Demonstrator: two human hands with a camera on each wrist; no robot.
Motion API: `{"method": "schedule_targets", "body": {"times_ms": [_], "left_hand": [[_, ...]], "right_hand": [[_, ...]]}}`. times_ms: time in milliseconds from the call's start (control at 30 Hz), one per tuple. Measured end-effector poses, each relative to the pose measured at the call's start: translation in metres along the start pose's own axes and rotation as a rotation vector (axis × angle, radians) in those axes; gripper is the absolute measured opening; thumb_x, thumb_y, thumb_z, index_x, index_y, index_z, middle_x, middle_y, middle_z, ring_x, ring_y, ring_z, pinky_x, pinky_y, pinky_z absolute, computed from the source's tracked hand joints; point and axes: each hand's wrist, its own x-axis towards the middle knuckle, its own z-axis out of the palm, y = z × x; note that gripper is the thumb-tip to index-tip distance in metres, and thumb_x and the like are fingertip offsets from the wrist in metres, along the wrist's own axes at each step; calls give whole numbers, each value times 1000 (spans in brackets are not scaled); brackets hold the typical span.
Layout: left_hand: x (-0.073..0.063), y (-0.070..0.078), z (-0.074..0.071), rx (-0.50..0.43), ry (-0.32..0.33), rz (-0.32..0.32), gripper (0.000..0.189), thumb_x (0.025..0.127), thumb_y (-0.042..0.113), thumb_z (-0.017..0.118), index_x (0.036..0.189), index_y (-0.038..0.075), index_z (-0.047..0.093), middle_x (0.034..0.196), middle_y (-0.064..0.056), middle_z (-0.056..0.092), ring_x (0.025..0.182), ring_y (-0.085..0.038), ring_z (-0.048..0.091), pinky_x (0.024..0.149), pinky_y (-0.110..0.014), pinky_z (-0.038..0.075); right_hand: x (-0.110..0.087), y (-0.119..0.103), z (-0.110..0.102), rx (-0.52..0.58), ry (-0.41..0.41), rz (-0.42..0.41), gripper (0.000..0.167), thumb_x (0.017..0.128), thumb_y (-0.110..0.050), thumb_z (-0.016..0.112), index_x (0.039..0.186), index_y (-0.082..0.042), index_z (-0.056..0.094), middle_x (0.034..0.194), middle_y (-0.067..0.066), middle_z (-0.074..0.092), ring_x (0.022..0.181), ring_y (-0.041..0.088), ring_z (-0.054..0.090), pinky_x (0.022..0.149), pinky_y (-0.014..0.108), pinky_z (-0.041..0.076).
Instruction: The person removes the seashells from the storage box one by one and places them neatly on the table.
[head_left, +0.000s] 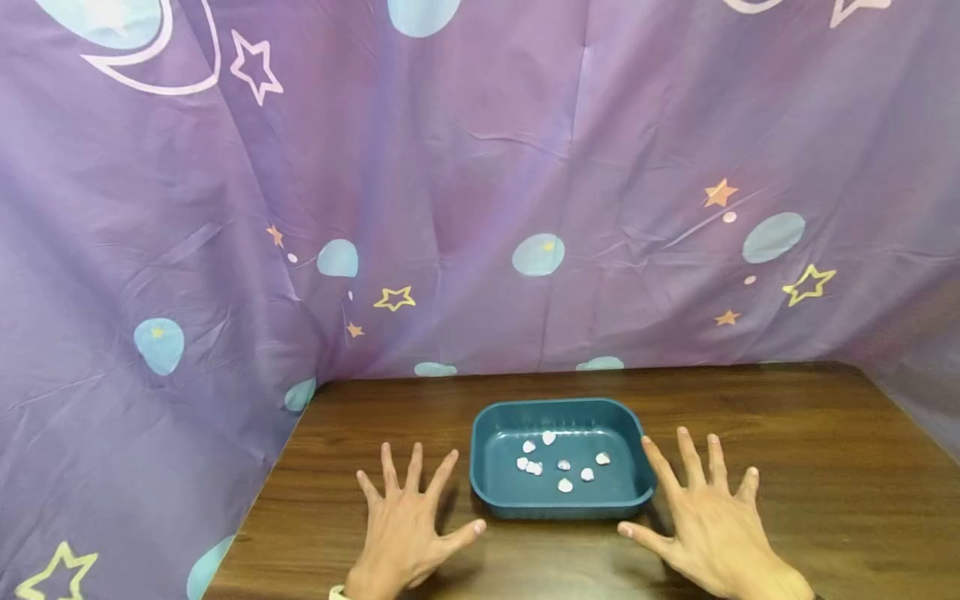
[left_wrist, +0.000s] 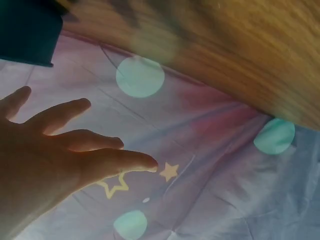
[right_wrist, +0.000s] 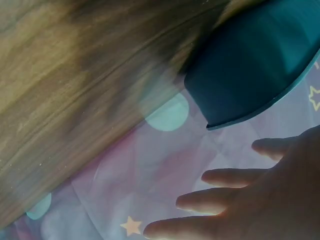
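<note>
On the wooden table stands a teal rectangular tray [head_left: 562, 510] with raised walls. Several small white pieces [head_left: 587, 474], pebble-like or shell-like, lie scattered over its floor; their exact kind is too small to tell. My left hand [head_left: 408, 533] is spread with straight fingers just left of the tray and holds nothing. To the right, my right hand [head_left: 712, 525] is likewise spread, its fingertips close to the tray's right wall; whether they touch it I cannot tell. Both wrist views show the fingers apart and the tray's outer side [left_wrist: 27, 35] near them.
The brown wooden tabletop [head_left: 810, 450] extends around the tray, with its far edge near the backdrop. A purple curtain [head_left: 465, 192] printed with stars and pale blue ovals hangs behind the table and along its left side.
</note>
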Motion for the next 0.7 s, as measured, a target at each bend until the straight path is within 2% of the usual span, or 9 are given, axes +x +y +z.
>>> {"method": "schedule_targets", "body": {"times_ms": [133, 367, 567, 700], "left_hand": [[2, 0, 0, -25, -41, -18, 96, 76, 84, 57, 155, 34, 36, 155, -21, 46, 145, -62, 24, 100, -93, 19], [9, 1, -3, -96, -62, -30, 99, 79, 83, 55, 159, 32, 29, 157, -18, 45, 146, -56, 29, 102, -92, 20], [12, 2, 0, -209, -112, -50, 96, 82, 79, 55, 159, 30, 27, 159, -16, 42, 146, -50, 36, 106, -89, 20], [12, 3, 2, -337, -118, -51, 93, 86, 71, 60, 159, 25, 28, 160, -16, 41, 145, -46, 39, 114, -80, 24]], "right_hand": [[2, -3, -3, 15, -4, -3, 110, 73, -84, 62, 157, -19, 34, 157, 33, 33, 141, 66, 25, 94, 95, 21], [10, -8, -9, 35, 16, -14, 105, 76, -80, 64, 155, -17, 37, 156, 32, 35, 142, 64, 25, 95, 92, 27], [11, -11, -7, 80, 48, -56, 100, 77, -75, 68, 153, -16, 41, 155, 32, 36, 143, 61, 27, 98, 85, 35], [12, -13, -5, 108, 70, -90, 96, 79, -70, 70, 152, -15, 42, 154, 33, 37, 141, 62, 30, 96, 83, 38]]}}
